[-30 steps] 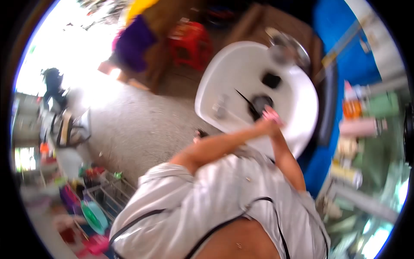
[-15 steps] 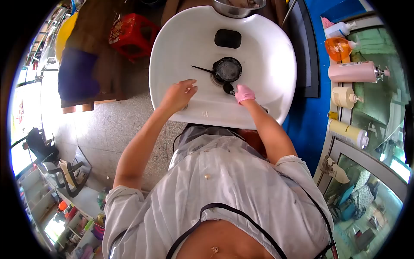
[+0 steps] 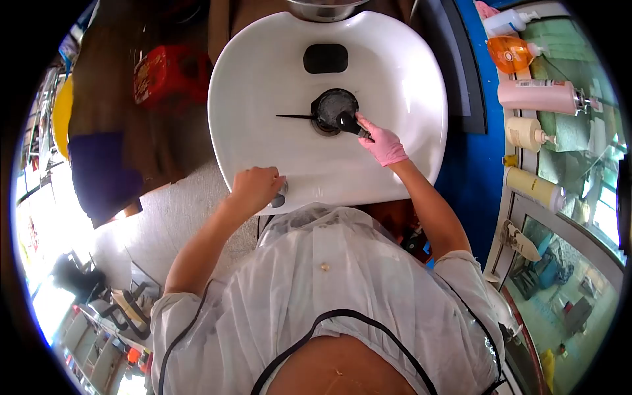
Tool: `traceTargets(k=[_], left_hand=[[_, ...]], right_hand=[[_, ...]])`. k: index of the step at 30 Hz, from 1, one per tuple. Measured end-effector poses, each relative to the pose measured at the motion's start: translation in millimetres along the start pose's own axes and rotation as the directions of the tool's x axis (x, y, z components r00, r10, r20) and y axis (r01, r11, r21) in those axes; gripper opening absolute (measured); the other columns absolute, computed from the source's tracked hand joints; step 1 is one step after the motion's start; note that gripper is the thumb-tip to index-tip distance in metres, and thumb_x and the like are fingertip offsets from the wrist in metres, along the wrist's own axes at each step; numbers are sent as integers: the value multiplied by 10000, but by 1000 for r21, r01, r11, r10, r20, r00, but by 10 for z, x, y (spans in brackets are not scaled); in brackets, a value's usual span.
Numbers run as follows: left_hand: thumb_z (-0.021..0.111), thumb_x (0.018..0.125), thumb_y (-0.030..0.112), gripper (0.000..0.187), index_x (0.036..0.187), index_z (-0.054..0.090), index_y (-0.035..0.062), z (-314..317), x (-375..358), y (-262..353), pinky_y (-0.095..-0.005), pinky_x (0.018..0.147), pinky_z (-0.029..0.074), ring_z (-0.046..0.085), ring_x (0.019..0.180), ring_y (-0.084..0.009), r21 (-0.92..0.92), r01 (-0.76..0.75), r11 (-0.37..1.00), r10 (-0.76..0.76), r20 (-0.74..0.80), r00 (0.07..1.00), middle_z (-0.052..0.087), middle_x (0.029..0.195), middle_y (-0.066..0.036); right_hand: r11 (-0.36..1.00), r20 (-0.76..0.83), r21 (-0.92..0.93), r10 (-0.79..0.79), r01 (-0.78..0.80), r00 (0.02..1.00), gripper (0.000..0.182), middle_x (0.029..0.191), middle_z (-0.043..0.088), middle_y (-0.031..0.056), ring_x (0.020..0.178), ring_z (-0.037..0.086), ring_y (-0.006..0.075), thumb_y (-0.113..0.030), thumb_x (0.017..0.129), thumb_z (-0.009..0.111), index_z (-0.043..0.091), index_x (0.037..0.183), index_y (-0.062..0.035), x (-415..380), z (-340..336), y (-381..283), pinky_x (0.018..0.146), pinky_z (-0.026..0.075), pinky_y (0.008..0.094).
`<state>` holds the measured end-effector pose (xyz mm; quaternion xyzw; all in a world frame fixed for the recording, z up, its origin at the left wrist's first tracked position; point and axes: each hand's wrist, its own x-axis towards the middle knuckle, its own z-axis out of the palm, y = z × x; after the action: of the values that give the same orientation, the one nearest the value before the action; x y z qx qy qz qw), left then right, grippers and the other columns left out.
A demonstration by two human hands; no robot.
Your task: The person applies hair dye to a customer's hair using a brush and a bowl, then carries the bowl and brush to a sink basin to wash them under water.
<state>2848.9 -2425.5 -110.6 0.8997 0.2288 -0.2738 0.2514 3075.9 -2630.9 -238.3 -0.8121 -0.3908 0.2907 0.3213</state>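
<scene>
My right hand (image 3: 382, 143), in a pink glove, is closed around the handle of a black shower head (image 3: 350, 124). The shower head points at a black bowl (image 3: 337, 102) near the middle of the white basin (image 3: 257, 85). A thin black handle (image 3: 293, 116) reaches left from beside the bowl. My bare left hand (image 3: 257, 187) is curled round the metal faucet knob (image 3: 280, 195) at the basin's near left edge.
A metal bowl (image 3: 326, 9) sits at the basin's far rim. To the left is a red stool (image 3: 168, 78). Several bottles, among them a pink one (image 3: 540, 96) and an orange one (image 3: 510, 54), line the ledge on the right.
My left hand has come down to the faucet knob and closed on it. My right hand has lifted the shower head over the bowl. The view has shifted a little.
</scene>
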Motion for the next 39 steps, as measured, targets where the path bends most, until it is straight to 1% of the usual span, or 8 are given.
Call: traceTargets(k=[6, 12, 20, 22, 33, 35, 37, 39], left_hand=[[517, 818, 305, 262, 935, 605, 88, -124, 435, -176, -380, 680, 470, 599, 757, -293, -53, -132, 990, 133, 12, 991, 632, 782, -118], [502, 821, 255, 263, 1010, 570, 85, -13, 1344, -314, -407, 725, 462, 580, 834, -311, -16, -177, 984, 176, -80, 981, 616, 858, -135], [477, 818, 200, 283, 1064, 518, 63, 449, 2497, -280, -430, 814, 437, 531, 960, -330, 29, -89, 996, 92, -130, 987, 562, 1021, -153], [485, 802, 167, 247, 1024, 542, 73, 540, 2643, -212, -426, 807, 438, 527, 976, -318, -70, 40, 997, -45, -77, 996, 553, 1037, -140], [494, 762, 79, 142, 783, 634, 77, 1010, 2520, -868, -341, 654, 460, 584, 817, -234, 472, -173, 865, 191, 11, 982, 617, 855, -105], [524, 759, 86, 116, 747, 639, 77, 1003, 2442, -866, -304, 586, 461, 601, 730, -200, 404, -153, 902, 154, 29, 988, 626, 806, -92], [623, 733, 106, 83, 726, 602, 26, 633, 2270, -590, -256, 542, 448, 568, 596, -136, -50, 38, 998, 5, 674, 739, 597, 651, -69], [652, 726, 135, 129, 731, 598, 17, 443, 2125, -442, -240, 526, 437, 553, 571, -116, -201, 181, 963, 21, 722, 692, 588, 625, -56]], right_hand=[[989, -423, -144, -97, 38, 901, 601, 883, 574, 150, 792, 567, 318, -40, 696, 509, 368, 1274, -124, -26, 8, 22, 736, 449, 362], [916, -315, 398, 188, -50, 930, 686, 977, 557, 68, 742, 519, 123, -12, 716, 602, 299, 1325, -98, -399, -322, -99, 681, 426, 226], [808, -353, 587, 311, -50, 882, 582, 1030, 561, 79, 962, 534, 141, 23, 706, 574, 401, 1254, -69, -851, -138, 438, 828, 415, 254], [961, -397, 19, 259, -274, 880, 622, 1059, 547, 161, 971, 545, 239, -25, 660, 622, 399, 1240, -32, -955, -119, 477, 850, 417, 305], [989, -580, 6, 123, -148, 805, 418, 1091, 531, 175, 1001, 498, 292, -27, 759, 553, 457, 1163, 20, -623, -55, -467, 888, 385, 359], [700, -381, 713, 429, -35, 819, 349, 1085, 539, 158, 993, 514, 259, -101, 803, 543, 482, 1120, 34, -350, 462, -281, 865, 404, 338], [292, 267, 821, 563, -490, 782, 407, 1100, 517, 176, 968, 527, 260, -196, 842, 518, 430, 1161, 41, -36, 589, -235, 853, 418, 347], [-112, 575, 756, 584, -645, 573, 491, 1091, 491, 217, 917, 539, 308, -275, 854, 505, 358, 1201, 39, 230, 855, -203, 850, 425, 396]])
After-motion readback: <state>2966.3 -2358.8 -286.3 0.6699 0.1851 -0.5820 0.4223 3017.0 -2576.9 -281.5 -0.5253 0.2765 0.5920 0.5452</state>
